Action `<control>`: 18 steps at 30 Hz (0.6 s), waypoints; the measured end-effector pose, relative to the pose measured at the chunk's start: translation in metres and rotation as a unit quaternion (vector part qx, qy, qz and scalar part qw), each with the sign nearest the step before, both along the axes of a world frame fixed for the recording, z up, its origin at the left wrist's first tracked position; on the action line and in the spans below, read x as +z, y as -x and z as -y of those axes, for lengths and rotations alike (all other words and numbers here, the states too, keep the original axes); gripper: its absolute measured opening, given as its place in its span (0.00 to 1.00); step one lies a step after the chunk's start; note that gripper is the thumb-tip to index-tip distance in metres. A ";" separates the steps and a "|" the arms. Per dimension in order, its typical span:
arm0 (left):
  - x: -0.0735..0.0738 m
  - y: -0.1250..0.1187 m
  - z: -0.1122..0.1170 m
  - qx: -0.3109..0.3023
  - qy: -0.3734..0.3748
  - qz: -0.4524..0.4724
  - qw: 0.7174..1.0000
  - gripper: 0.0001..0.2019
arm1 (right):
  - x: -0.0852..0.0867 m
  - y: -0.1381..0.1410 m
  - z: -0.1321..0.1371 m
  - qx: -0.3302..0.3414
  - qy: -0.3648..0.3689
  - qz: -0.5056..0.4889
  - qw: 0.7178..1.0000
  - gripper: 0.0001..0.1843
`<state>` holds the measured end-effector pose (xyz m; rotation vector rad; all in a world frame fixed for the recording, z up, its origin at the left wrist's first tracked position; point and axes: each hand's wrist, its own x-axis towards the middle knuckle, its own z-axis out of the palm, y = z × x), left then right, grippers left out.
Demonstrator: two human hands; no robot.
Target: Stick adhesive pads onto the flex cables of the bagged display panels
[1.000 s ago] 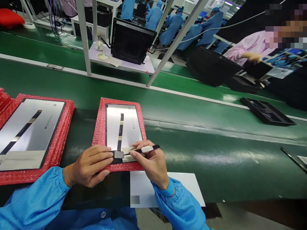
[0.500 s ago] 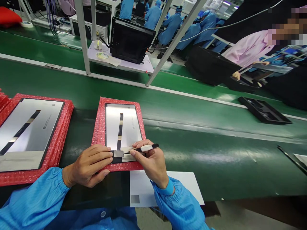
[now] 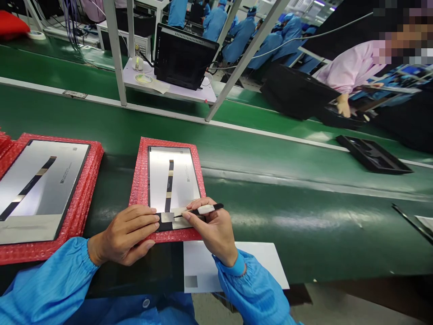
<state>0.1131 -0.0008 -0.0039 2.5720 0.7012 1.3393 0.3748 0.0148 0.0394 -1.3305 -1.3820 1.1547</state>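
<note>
An LCD panel (image 3: 171, 180) lies silver back up on a red bubble-wrap bag (image 3: 140, 185), with a dark flex cable (image 3: 169, 187) running along it. A small grey square patch (image 3: 167, 217) sits at its lower left, over a black strip. My left hand (image 3: 130, 232) rests at that corner, fingers stretched out and fingertips by the patch's left side, the thumb apart below. My right hand (image 3: 214, 225) grips black tweezers (image 3: 206, 209) with a white wrap; their thin tip meets the right edge of the patch. Some of its fingertips rest on the panel.
At left, another panel (image 3: 64, 180) lies on stacked red bubble bags (image 3: 91, 180). A white sheet (image 3: 260, 262) pokes out under my right wrist. A black tray (image 3: 374, 154) lies at right on the green bench (image 3: 304, 225). Behind stand a monitor (image 3: 184, 56) and a person in pink (image 3: 353, 67).
My hands and the tweezers stay nearly in place; the grey patch looks slightly brighter. In the background, the pink-sleeved person's hand has moved lower, toward a black tray.
</note>
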 end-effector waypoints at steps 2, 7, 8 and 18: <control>0.001 0.000 0.000 -0.002 -0.003 -0.001 1.000 0.19 | 0.000 0.000 0.000 0.001 0.000 0.001 1.000 0.14; 0.002 -0.001 0.000 -0.001 0.000 0.001 1.000 0.19 | 0.000 -0.001 0.000 0.001 0.006 0.008 1.000 0.16; 0.002 0.000 0.000 0.000 0.001 0.002 1.000 0.19 | -0.001 -0.001 0.000 0.000 0.007 0.010 1.000 0.16; 0.004 0.002 0.001 -0.022 -0.010 -0.060 0.998 0.24 | -0.002 -0.001 0.001 0.002 0.002 0.021 1.000 0.15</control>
